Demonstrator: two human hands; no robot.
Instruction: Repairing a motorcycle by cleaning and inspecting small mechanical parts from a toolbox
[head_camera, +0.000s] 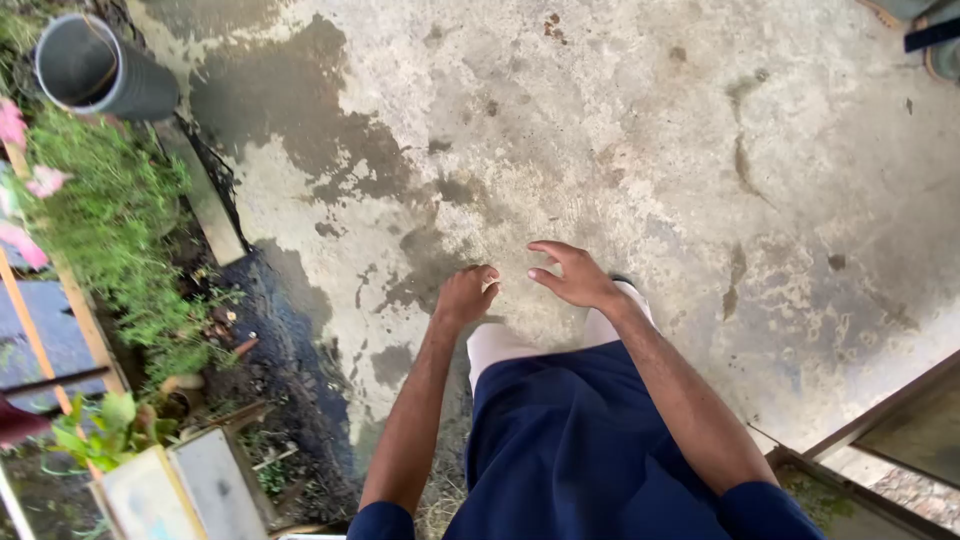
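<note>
My left hand (465, 294) hangs over the stained concrete floor (600, 130) with its fingers curled in and nothing visible in it. My right hand (572, 275) is just beside it, fingers apart and slightly bent, holding nothing. The two hands are a small gap apart, not touching. Below them I see my dark blue clothing (570, 450) and light trouser legs (500, 345).
A grey pipe (95, 70) stands upright at the top left. A strip of green plants (110, 215) with pink flowers, dark wet soil and wooden boards (205, 195) runs down the left side. A framed panel (880, 440) sits at the lower right.
</note>
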